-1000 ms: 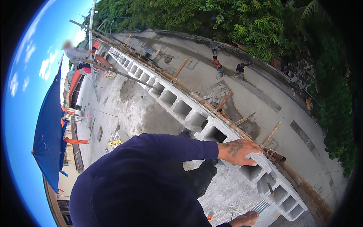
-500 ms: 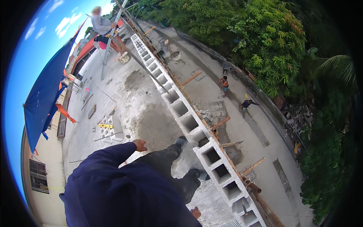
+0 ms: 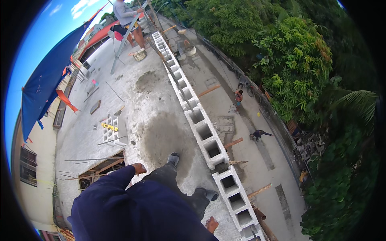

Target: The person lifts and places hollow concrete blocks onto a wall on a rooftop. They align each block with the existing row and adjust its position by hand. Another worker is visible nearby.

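Observation:
My left hand (image 3: 139,168) hangs beside my dark trousers, over the concrete slab (image 3: 138,116). Its fingers are loosely bent and apart, with nothing visible in them. At the lower edge, my right hand (image 3: 212,225) shows only in part beyond my navy sleeve. It looks loosely open, with no object visible in it. Nearest to it runs a low wall of grey hollow concrete blocks (image 3: 217,161), their square cells facing up. Neither hand touches the wall. My feet stand on the slab just left of the blocks.
Beyond the wall is a drop to a lower paved lane (image 3: 257,160) with people on it. A framed opening (image 3: 102,170) breaks the slab at left. A yellow level (image 3: 109,127) lies on loose blocks. Rebar crosses the wall; a co-worker (image 3: 128,18) stands at the far end.
The view has shifted, bringing the slab opening into sight at left. My feet have changed position along the wall. Both hands still hang low. The far co-worker now appears upright.

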The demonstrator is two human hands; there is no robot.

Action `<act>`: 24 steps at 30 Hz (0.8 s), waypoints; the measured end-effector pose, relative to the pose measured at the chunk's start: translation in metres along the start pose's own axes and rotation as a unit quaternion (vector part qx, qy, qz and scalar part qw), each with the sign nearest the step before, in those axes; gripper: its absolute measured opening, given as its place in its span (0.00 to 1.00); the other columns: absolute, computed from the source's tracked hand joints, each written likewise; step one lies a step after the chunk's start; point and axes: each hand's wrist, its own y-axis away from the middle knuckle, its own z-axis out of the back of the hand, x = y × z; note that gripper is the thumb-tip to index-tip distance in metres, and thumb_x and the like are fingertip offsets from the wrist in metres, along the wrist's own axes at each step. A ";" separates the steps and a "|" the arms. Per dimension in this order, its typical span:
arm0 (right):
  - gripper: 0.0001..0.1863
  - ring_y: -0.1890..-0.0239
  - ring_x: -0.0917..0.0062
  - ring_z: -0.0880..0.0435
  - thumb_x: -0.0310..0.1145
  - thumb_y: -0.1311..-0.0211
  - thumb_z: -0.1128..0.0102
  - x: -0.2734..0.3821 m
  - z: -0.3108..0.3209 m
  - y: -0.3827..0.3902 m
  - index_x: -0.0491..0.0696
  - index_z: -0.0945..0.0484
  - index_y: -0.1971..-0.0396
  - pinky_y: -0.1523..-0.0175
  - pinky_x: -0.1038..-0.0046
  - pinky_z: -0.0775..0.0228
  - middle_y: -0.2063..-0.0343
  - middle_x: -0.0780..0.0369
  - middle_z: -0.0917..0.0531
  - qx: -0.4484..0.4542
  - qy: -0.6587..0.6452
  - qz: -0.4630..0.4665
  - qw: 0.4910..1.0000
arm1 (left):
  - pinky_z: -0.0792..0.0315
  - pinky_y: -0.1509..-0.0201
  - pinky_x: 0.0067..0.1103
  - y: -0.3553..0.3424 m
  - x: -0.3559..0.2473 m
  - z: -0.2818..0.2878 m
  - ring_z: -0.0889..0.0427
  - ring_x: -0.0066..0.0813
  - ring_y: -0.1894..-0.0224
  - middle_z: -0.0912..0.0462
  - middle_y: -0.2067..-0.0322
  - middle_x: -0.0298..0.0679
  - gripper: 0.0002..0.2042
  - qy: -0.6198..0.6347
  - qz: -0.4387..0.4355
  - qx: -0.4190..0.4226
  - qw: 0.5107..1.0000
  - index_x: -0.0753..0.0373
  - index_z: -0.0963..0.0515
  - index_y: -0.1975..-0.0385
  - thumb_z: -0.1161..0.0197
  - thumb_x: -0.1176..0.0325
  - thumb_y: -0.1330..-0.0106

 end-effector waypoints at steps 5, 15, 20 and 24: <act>0.15 0.91 0.76 0.30 0.34 0.45 0.46 0.021 -0.045 0.006 0.41 0.29 0.86 0.86 0.74 0.39 0.90 0.60 0.27 0.010 0.084 0.021 0.996 | 0.25 0.72 0.24 -0.043 0.060 0.017 0.17 0.28 0.73 0.18 0.66 0.33 0.19 0.064 0.026 0.024 0.997 0.55 0.21 0.60 0.41 0.49 0.44; 0.18 0.78 0.63 0.19 0.40 0.47 0.44 0.119 -0.244 0.051 0.38 0.23 0.82 0.69 0.66 0.29 0.86 0.54 0.20 -0.019 0.381 0.172 0.908 | 0.25 0.72 0.26 -0.155 0.179 0.139 0.18 0.31 0.71 0.19 0.67 0.35 0.19 0.130 -0.065 -0.021 0.989 0.58 0.21 0.59 0.42 0.51 0.42; 0.23 0.75 0.55 0.20 0.47 0.47 0.45 0.231 -0.417 0.067 0.38 0.23 0.81 0.68 0.61 0.33 0.83 0.49 0.22 0.056 0.404 0.319 0.855 | 0.26 0.65 0.23 -0.193 0.173 0.248 0.19 0.29 0.68 0.19 0.65 0.37 0.19 0.220 -0.151 -0.078 0.960 0.59 0.22 0.57 0.43 0.52 0.41; 0.21 0.75 0.54 0.21 0.46 0.45 0.45 0.304 -0.547 0.088 0.40 0.24 0.81 0.69 0.61 0.34 0.83 0.49 0.24 0.098 0.413 0.386 0.819 | 0.36 0.43 0.26 -0.210 0.140 0.318 0.27 0.41 0.46 0.23 0.52 0.50 0.25 0.293 -0.186 -0.094 0.933 0.65 0.25 0.51 0.43 0.51 0.41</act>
